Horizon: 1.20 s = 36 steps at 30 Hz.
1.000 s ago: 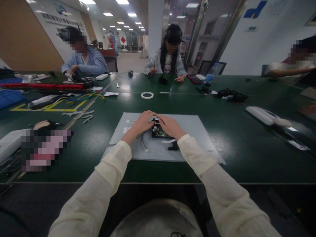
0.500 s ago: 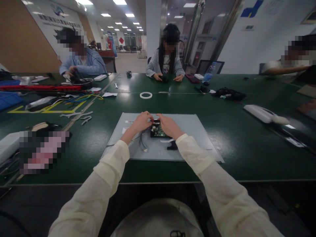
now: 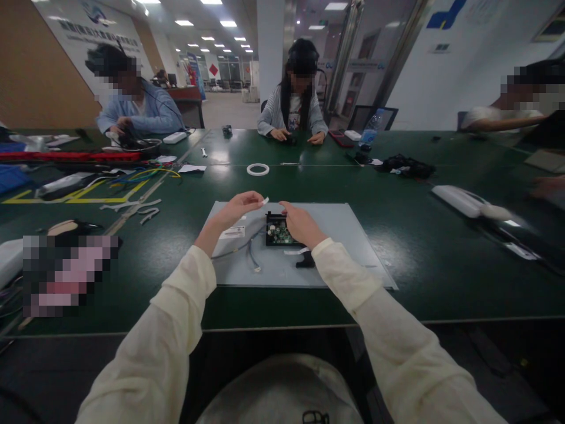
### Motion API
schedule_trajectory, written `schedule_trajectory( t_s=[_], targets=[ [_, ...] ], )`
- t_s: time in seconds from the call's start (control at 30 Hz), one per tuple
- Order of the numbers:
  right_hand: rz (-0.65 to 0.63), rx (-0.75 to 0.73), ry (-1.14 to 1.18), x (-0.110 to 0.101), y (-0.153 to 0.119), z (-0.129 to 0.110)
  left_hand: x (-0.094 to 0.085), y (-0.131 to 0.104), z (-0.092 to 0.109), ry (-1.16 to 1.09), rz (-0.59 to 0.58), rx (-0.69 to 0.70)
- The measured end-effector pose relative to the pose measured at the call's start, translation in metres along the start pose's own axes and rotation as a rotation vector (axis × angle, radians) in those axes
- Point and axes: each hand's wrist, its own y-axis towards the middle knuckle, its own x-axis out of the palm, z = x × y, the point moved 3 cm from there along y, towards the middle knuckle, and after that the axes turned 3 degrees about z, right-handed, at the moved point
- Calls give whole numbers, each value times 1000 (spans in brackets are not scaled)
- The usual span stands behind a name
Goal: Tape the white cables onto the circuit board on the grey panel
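A black case with a green circuit board (image 3: 279, 234) in it lies on a light grey panel (image 3: 353, 259). My left hand (image 3: 242, 206) is raised beyond the case's left side, its thumb and finger pinched on a small white strip (image 3: 265, 201). Over the case's upper right corner my right hand (image 3: 302, 224) is closed with curled fingers, gripping the edge there; its fingertips are partly hidden. Grey cables (image 3: 252, 256) run from the case across the panel. Below my right hand lie a black piece (image 3: 305, 259) and another white strip (image 3: 295, 252).
A white tape roll (image 3: 258, 169) lies beyond the panel. To the left are cables, a red bar (image 3: 70, 156) and a blurred pink item (image 3: 75, 271). A white device (image 3: 459, 200) lies to the right. Several people sit around the green table (image 3: 424, 282).
My left hand has lifted away from the case to the left, carrying the small white strip. My right hand stays at the case. The view has shifted slightly.
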Motion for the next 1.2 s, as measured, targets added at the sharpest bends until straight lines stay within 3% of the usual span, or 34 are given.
schedule_trajectory(
  t_s=[0.1, 0.2, 0.33, 0.47, 0.7, 0.9, 1.2],
  targets=[
    [2, 3, 2, 1, 0, 1, -12, -5, 12, -189, 47, 26],
    [16, -10, -2, -1, -1, 0, -15, -8, 16, -130, 48, 47],
    [109, -23, 20, -8, 0, -2, 1, -9, 9, 149, -33, 6],
    [194, -66, 233, -14, 2, -7, 18, -8, 0, 231, -85, -13],
    [156, -40, 330, -7, 9, -5, 26, -1, -21, 342, -62, -6],
    [126, 22, 252, -3, 14, -1, 19, -3, -20, 519, 42, -71],
    [71, 40, 206, 6, 19, 5, 21, -1, -30, 703, 82, -71]
  ],
)
